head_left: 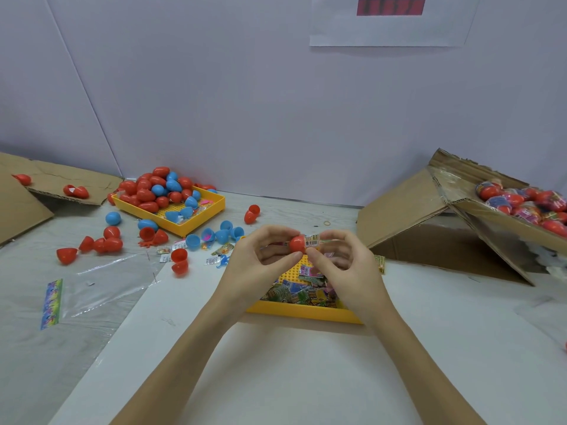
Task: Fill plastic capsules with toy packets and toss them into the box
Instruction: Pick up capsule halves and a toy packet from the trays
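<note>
Both hands met above the near tray of packets. In the left hand, thumb and fingers pinched a red capsule half; the right hand pinched a packet poking from that half's open end. Each grip was closed around its piece. Loose red and blue capsules filled the far tray on the worktop, and the box stood at right, holding wrapped capsules.

Pale lilac wall, white paper sheet taped up, light wood-grain tabletop
</note>
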### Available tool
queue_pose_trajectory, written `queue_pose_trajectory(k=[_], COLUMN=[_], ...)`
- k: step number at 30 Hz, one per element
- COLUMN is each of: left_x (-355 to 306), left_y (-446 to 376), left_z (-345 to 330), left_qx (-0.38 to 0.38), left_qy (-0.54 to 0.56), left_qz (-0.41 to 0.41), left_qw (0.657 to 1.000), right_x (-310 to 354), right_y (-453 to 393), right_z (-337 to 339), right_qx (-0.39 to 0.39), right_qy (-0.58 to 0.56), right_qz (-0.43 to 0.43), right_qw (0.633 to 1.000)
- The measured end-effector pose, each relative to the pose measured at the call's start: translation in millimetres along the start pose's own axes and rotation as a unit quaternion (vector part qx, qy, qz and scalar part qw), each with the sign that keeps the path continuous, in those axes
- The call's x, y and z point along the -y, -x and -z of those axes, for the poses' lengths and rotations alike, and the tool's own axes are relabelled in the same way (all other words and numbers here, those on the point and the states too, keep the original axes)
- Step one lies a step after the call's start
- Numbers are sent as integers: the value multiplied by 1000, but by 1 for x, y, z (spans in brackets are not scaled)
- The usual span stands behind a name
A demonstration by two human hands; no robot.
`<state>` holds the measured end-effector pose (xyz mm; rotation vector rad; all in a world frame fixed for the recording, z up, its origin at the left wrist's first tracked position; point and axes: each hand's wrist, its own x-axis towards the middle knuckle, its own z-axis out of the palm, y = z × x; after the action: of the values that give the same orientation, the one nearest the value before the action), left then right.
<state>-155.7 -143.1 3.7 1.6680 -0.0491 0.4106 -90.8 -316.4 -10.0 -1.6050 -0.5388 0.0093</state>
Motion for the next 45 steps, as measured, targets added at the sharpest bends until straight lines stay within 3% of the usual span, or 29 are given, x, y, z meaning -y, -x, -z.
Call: queue_pose_trajectory(k=[5,20,38,42,45], left_x=[0,1,5,5,5], left_y=[-1,-1,0,1,3], left_z=[-2,-4,-5,-8,-11], left_qx=[1,-21,-35,-17,-7], left_qy=[-11,-31,-22,-24,-108], left_qz=[2,-6,-18,-41,-102], left_qw=[1000,999,999,999,989], right_x=[0,-1,1,6,9], right_y=[-3,-1,-1,-1,-2], right_z=[6,4,4,6,9], right_qx=[30,1,37,23,37], right_qy=[25,22,19,-18,-52], right_qz=[22,49,19,-10,-36], right_qw=[999,999,999,1000,997])
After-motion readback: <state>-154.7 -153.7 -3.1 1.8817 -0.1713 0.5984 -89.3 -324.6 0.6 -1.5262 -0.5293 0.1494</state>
